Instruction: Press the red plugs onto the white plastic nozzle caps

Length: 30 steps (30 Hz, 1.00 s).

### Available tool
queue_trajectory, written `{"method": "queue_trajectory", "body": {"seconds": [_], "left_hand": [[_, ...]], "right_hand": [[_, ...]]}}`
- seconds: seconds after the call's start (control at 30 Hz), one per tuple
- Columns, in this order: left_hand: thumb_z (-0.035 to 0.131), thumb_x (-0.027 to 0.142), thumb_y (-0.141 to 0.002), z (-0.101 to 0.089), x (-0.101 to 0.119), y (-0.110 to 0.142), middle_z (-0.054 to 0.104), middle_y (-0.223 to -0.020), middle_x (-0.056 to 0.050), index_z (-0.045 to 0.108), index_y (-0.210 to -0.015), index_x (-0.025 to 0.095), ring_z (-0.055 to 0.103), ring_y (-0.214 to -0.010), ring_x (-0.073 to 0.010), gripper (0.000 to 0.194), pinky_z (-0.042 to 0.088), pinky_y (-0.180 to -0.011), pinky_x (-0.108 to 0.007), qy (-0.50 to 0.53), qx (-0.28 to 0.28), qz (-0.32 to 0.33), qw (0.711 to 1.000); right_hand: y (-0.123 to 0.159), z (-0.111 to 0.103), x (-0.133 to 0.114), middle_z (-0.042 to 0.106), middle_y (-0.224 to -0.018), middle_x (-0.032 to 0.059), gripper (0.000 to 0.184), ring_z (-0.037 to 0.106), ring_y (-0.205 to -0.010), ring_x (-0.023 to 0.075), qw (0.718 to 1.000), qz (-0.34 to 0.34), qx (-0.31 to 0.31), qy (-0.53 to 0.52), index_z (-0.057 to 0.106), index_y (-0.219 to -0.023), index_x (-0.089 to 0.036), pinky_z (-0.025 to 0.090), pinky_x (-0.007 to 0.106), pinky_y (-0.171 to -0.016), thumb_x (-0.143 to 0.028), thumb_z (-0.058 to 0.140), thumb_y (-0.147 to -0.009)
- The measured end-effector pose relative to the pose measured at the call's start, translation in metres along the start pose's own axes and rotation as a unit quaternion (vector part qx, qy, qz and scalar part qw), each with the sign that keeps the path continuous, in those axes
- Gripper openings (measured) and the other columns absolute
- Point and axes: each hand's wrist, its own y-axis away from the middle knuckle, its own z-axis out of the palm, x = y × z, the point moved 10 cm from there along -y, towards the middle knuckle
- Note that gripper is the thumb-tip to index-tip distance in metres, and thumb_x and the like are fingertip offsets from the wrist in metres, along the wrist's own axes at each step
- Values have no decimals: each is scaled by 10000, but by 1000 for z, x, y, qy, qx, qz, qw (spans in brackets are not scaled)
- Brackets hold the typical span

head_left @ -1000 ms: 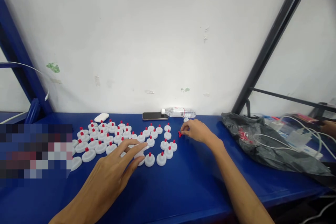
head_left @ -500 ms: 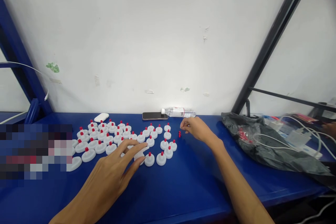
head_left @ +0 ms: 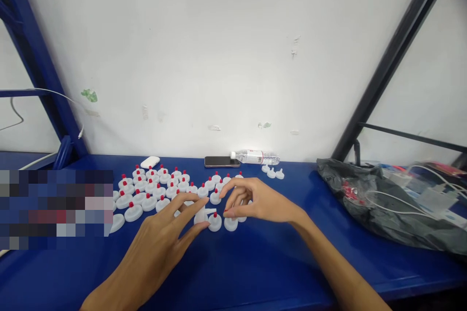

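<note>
My left hand [head_left: 164, 231] pinches a white nozzle cap [head_left: 202, 215] between thumb and fingers. Its bare spout points to the right. Close by, my right hand [head_left: 253, 199] is closed at the fingertips on a small red tip cap [head_left: 226, 210], mostly covered by the fingers and a short gap from the spout. Many white nozzle caps with red tips [head_left: 133, 212] stand upright on the blue table, left of and behind my hands. Another red-tipped cap [head_left: 215, 223] stands just beneath the gap between my hands. My right hand hides part of this group.
Three white nozzle caps without red tips [head_left: 271, 173] lie near a clear bottle [head_left: 255, 157] and a phone [head_left: 222, 162] by the wall. A white rounded object [head_left: 150, 162] is at back left. A dark plastic bag [head_left: 339, 204] with red pieces and cables lies right.
My right hand has come left from the small red pieces on the table to near the left hand, now with a red tip cap in its fingers. The left hand still holds the white cap.
</note>
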Motion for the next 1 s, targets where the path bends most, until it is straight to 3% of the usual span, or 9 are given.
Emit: {"method": "queue_trajectory", "body": {"seconds": [0.17,0.47,0.7,0.8,0.9,1.0], "left_hand": [[417,390,-1093,8,5,4,642,-1207,-47,505,-1394,328,755,-873,-182,319,598,-629,-291,17,-31,25,999],[443,396,-1085,5,3,6,641,-1220,-54,512,-1397,300,756,-883,-185,334,621,-668,-312,17,-23,20,999],[440,398,-1086,3,8,5,671,-1227,-57,524,-1417,285,749,-937,-194,360,625,-651,-298,14,-5,45,999],[529,430,-1053,-1,5,4,676,-1236,-25,505,-1443,335,726,-825,-148,403,598,-611,-254,40,3,17,999],[592,470,-1017,-8,6,3,706,-1155,18,471,-1473,369,611,-574,-81,482,564,-561,-219,80,24,-4,997],[602,463,-1015,-14,11,2,737,-1073,35,489,-1453,356,497,-448,-69,465,520,-489,-211,90,52,11,995]], "right_hand": [[-2,21,-4,774,-908,19,355,722,-729,150,998,6,-32,-58,675,-1090,-226,564,258,-680,-353,842,-804],[-4,9,-3,768,-849,18,272,707,-664,129,999,-18,-10,-43,666,-1095,-213,474,190,-538,-335,776,-878],[-6,14,1,741,-796,6,263,693,-655,119,995,-17,-6,-94,666,-1027,-200,447,172,-513,-347,809,-861],[-6,14,0,746,-938,24,336,702,-700,125,991,-25,5,-129,636,-1111,-226,488,180,-530,-367,811,-861],[-6,25,-6,707,-1183,51,465,711,-879,148,982,-42,-23,-183,555,-1281,-284,563,229,-668,-375,786,-888],[-4,41,-13,721,-1157,42,511,695,-950,138,971,-47,-59,-227,497,-1375,-294,557,269,-829,-362,743,-933]]}}
